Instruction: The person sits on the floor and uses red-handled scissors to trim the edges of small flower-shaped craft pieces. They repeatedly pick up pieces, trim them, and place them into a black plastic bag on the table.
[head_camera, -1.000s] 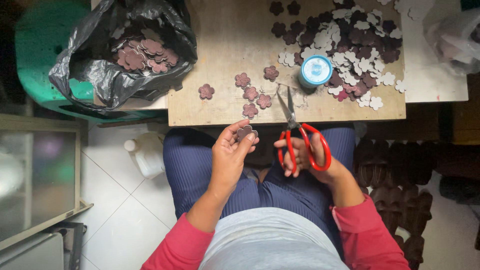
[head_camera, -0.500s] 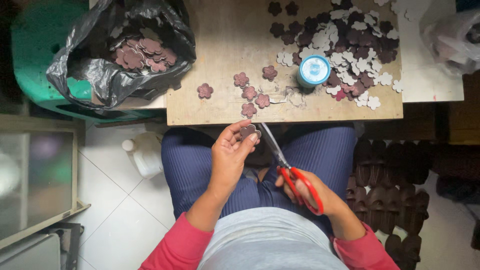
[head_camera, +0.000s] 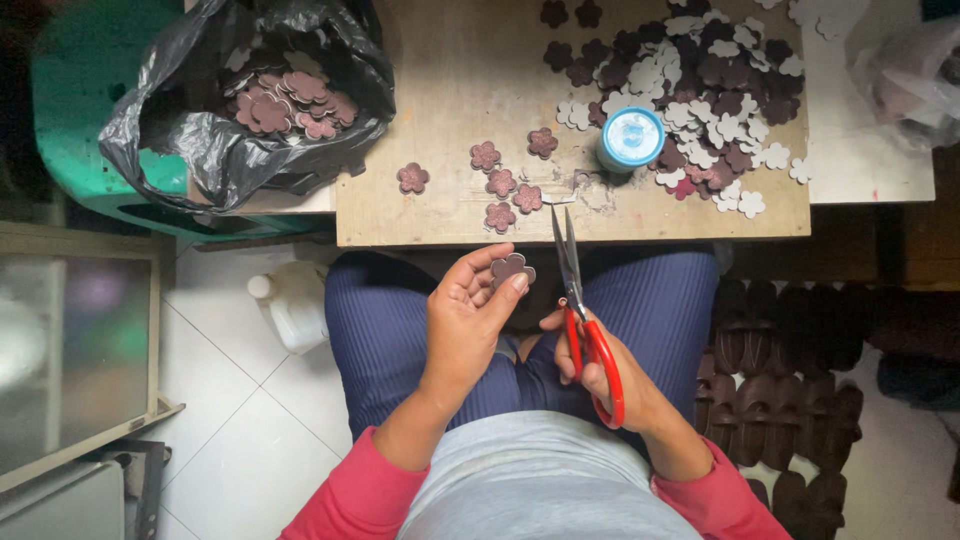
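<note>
Two hands meet over the lap: the left hand (head_camera: 468, 318) pinches a dark flower-shaped piece (head_camera: 511, 269) at its fingertips, and the right hand (head_camera: 598, 366) grips red-handled scissors (head_camera: 582, 318), blades nearly shut and pointing up beside it. Trimming looks to be the step; next, the blades must open onto the flower's edge.

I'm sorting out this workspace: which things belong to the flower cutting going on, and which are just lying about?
In use: left hand pinching a flower piece; right hand holding red scissors; flower pile; black bag of flowers.

Lying about: blue-lidded tub, white bottle, green stool.
</note>
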